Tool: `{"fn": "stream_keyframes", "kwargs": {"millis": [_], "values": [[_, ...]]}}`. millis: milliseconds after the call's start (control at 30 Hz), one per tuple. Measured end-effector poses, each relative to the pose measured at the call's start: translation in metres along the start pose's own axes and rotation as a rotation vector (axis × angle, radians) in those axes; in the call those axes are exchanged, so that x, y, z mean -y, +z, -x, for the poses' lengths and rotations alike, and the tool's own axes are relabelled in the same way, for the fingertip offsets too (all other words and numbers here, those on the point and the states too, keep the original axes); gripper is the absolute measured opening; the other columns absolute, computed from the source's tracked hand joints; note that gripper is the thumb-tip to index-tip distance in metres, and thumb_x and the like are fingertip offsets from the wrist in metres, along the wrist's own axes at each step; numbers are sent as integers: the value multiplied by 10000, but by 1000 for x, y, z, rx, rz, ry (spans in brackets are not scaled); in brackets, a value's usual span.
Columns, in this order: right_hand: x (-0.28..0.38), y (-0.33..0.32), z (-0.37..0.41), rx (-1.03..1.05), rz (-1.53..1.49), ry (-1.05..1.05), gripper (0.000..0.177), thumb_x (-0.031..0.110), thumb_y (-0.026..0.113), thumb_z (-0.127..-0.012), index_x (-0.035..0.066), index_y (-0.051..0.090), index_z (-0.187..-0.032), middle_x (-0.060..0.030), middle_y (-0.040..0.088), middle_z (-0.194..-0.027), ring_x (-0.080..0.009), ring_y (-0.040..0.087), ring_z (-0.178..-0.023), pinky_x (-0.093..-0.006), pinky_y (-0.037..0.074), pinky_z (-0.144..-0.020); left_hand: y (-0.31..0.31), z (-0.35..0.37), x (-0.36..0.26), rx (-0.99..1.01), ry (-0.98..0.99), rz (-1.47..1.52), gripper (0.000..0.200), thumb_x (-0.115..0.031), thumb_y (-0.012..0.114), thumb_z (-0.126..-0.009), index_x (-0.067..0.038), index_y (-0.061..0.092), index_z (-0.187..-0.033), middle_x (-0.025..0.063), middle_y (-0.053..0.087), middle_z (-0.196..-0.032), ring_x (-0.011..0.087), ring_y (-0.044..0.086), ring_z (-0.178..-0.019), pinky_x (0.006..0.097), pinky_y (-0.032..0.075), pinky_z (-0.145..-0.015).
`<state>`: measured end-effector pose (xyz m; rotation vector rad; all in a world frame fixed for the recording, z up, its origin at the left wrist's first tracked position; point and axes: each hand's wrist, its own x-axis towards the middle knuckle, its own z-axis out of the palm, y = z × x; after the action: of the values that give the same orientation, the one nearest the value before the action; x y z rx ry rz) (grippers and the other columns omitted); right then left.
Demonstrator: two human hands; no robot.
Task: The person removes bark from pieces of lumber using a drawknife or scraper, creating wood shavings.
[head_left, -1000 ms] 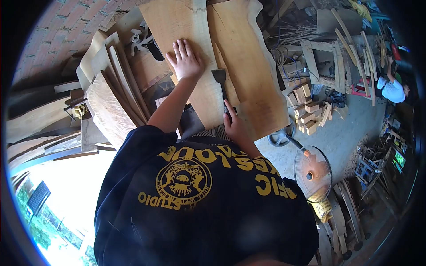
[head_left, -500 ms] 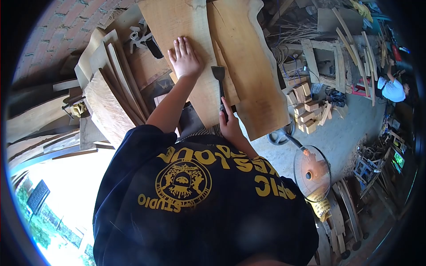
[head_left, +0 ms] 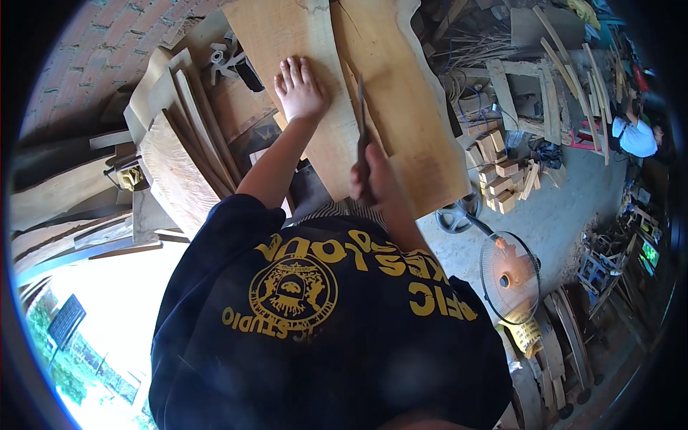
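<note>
My left hand (head_left: 300, 92) lies flat with its fingers spread on a long wooden board (head_left: 315, 36). In my right hand (head_left: 374, 175), somewhat blurred, is the dark handle of a scraper (head_left: 362, 118). The scraper is seen edge-on, its blade pointing away from me over the seam between the first board and a wider, wavy-edged board (head_left: 423, 136). A crack or thin strip runs along the wider board near the blade. Whether the blade touches the wood I cannot tell.
Curved boards (head_left: 175, 161) lean at the left. A fan (head_left: 509, 276) stands at the right, with stacked wood blocks (head_left: 502, 179) on the floor beyond. Another person in a light shirt (head_left: 636, 137) is at the far right. A brick wall (head_left: 86, 61) rises at upper left.
My right hand has lifted and turned the scraper, so its blade shows edge-on instead of flat, and is now wrapped round the handle. My left hand stays on the board.
</note>
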<state>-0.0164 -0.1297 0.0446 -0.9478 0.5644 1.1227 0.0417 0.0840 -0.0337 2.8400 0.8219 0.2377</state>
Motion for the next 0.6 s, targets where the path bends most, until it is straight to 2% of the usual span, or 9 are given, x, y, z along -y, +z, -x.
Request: {"fn": "stream_keyframes", "kwargs": {"millis": [133,200,300,367,433,467,533,567,600], "values": [[57,2,13,172,-319,79,463,459,384,-987,266,315,-1402,-52,505,-614,-156,488,-410,-298,418,-376,-14,7,-9,170,175,-222,711,-408,335,-916,-45,135,-1494,183,82,-1561,333,20,-1452,642,0,-1098],[60,1,29,60,-89,-171,480,429,377,-995,278,270,-1437,-63,502,-605,-163,501,-426,-310,440,-387,-22,23,-21,340,356,-258,767,-479,348,-923,-37,96,-1496,188,47,-1564,328,-12,-1452,608,-34,-1112],[51,-19,46,-10,78,-276,511,381,374,-1003,275,207,-1474,-68,497,-608,-157,499,-425,-303,450,-391,-23,72,-35,512,602,-214,809,-486,414,-907,-8,115,-1488,195,43,-1563,333,-15,-1451,565,-43,-1128],[36,-27,56,-61,153,-301,516,351,372,-1007,268,190,-1483,-67,498,-605,-151,498,-424,-296,449,-391,-25,105,-41,541,726,-109,777,-451,463,-892,19,215,-1459,206,134,-1546,333,28,-1451,535,-16,-1145],[18,-38,59,-112,228,-322,524,322,369,-1012,261,172,-1493,-66,499,-603,-146,497,-424,-290,448,-390,-23,135,-44,574,776,272,578,-324,523,-884,-15,415,-1360,191,326,-1473,324,206,-1418,495,54,-1164],[8,-46,57,-167,265,-252,516,307,371,-1013,250,183,-1491,-65,500,-597,-141,498,-424,-287,448,-389,-19,140,-44,575,776,272,578,-324,523,-884,-15,415,-1360,191,326,-1473,324,206,-1418,495,54,-1164],[-7,-48,64,-246,400,-223,493,264,383,-1014,235,230,-1482,-55,498,-580,-134,501,-427,-288,452,-395,-16,143,-44,715,938,574,378,-245,542,-874,-69,559,-1209,123,519,-1318,292,438,-1282,463,243,-1122],[-13,-48,66,-248,399,-222,493,264,383,-1014,235,230,-1482,-55,498,-580,-134,501,-427,-288,452,-395,-12,138,-44,717,940,575,378,-245,542,-874,-69,559,-1209,123,519,-1318,292,438,-1282,463,243,-1122],[-15,-45,70,-264,417,-223,491,251,393,-1011,234,243,-1478,-52,496,-578,-134,501,-427,-285,450,-397,-6,126,-46,685,774,496,345,-222,541,-871,-84,570,-1186,110,533,-1289,277,439,-1265,472,275,-1083]]}}
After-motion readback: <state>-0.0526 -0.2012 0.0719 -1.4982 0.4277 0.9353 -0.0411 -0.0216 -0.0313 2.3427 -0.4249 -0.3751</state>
